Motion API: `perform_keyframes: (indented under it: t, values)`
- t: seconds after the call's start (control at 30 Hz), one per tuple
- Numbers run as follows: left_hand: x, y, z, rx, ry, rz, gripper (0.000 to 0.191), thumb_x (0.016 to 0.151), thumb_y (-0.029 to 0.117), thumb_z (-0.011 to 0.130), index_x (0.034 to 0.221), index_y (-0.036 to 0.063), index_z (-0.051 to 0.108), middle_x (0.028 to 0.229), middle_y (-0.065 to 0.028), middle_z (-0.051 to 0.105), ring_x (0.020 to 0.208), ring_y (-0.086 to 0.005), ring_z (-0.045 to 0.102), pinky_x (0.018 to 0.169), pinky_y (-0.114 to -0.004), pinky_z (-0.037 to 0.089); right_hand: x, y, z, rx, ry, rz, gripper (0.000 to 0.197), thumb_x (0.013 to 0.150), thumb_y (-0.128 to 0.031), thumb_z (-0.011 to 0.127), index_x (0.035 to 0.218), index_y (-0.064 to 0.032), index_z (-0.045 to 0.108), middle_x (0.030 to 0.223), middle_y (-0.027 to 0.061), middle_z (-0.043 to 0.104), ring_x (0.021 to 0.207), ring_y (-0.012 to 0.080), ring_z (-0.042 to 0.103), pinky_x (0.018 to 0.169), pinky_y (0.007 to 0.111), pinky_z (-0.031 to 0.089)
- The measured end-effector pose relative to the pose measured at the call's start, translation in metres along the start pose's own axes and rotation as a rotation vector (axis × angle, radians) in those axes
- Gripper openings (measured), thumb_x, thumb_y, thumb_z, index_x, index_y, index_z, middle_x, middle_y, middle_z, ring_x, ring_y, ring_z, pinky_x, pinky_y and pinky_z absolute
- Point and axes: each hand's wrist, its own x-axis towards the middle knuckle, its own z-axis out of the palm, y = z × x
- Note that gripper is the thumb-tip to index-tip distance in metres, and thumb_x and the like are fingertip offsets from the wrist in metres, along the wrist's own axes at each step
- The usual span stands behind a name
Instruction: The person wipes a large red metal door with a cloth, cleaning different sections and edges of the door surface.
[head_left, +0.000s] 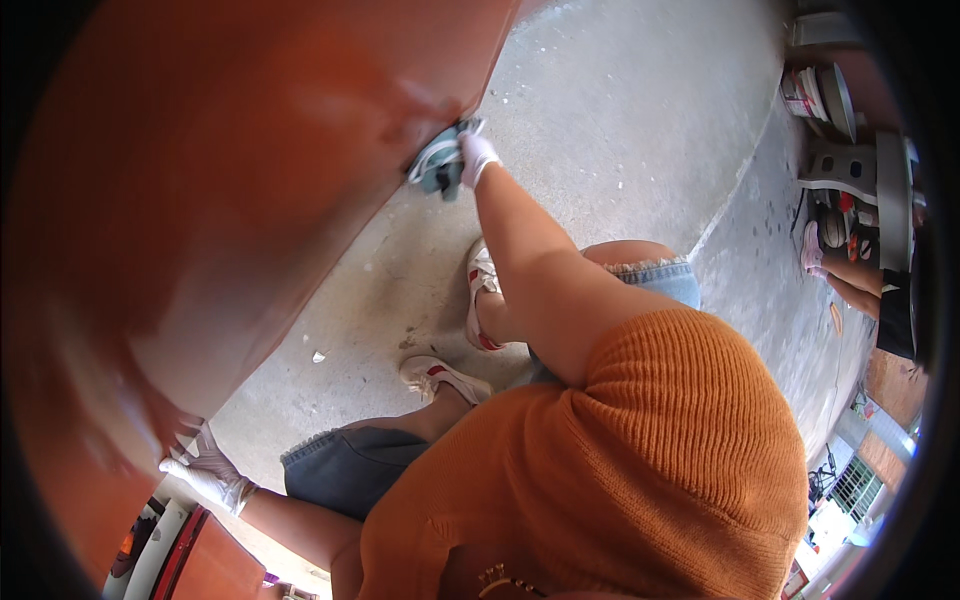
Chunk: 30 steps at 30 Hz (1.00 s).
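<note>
A large, glossy reddish-brown panel, perhaps a door or a tabletop, fills the left side of the view. My right hand, in a thin white glove, holds a folded grey-green cloth with white edging against the panel's edge. The cloth partly covers that edge. At the lower left, my left hand wears a similar glove and rests against the panel's near edge, fingers spread. No object shows in it. Both of my sneakers stand on the floor beside the panel.
Grey concrete floor carries small white scraps. At the right are a bucket, a grey plastic stool, a basketball and another person's legs. A smaller reddish-brown panel stands at lower left.
</note>
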Motion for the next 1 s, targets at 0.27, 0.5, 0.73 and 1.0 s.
perform_keyframes:
  t: [0.27, 0.5, 0.73, 1.0]
  values:
    - [-0.007, -0.001, 0.022, 0.059, 0.035, 0.012, 0.076, 0.087, 0.049, 0.069, 0.139, 0.0011, 0.040, 0.144, -0.0179, 0.032, 0.129, -0.0398, 0.041, 0.105, -0.059, 0.047, 0.033, 0.029, -0.001, -0.132, 0.000, 0.086, 0.018, 0.093, -0.016, 0.055, 0.102, -0.0032, 0.064, 0.095, 0.0156, 0.071, 0.085, 0.0300, 0.069, 0.082, 0.044, 0.056]
    - [-0.006, -0.005, 0.018, 0.014, 0.019, 0.005, 0.071, 0.090, 0.046, 0.067, 0.136, -0.0001, 0.040, 0.140, -0.0177, 0.035, 0.124, -0.0412, 0.044, 0.103, -0.056, 0.050, -0.035, -0.056, 0.008, 0.056, 0.015, -0.374, 0.020, 0.084, 0.000, 0.055, 0.100, -0.0074, 0.062, 0.083, 0.0054, 0.063, 0.071, 0.0193, 0.058, 0.067, 0.036, 0.050]
    - [-0.012, -0.005, 0.026, -0.013, 0.072, 0.016, 0.063, 0.093, 0.042, 0.064, 0.135, 0.0006, 0.040, 0.138, -0.0171, 0.036, 0.121, -0.0402, 0.044, 0.103, -0.058, 0.049, -0.153, -0.042, 0.067, -0.015, 0.268, -1.055, 0.038, 0.078, -0.004, 0.060, 0.114, -0.0027, 0.070, 0.108, 0.0175, 0.065, 0.108, 0.0293, 0.060, 0.099, 0.035, 0.044]
    - [-0.013, -0.003, 0.026, -0.001, 0.055, 0.016, 0.064, 0.092, 0.043, 0.065, 0.133, 0.0008, 0.042, 0.138, -0.0162, 0.036, 0.122, -0.0397, 0.044, 0.106, -0.058, 0.047, -0.124, -0.078, 0.053, -0.226, 0.426, -1.371, 0.040, 0.083, -0.010, 0.065, 0.123, -0.0094, 0.063, 0.126, 0.0176, 0.059, 0.115, 0.0362, 0.058, 0.100, 0.039, 0.046]
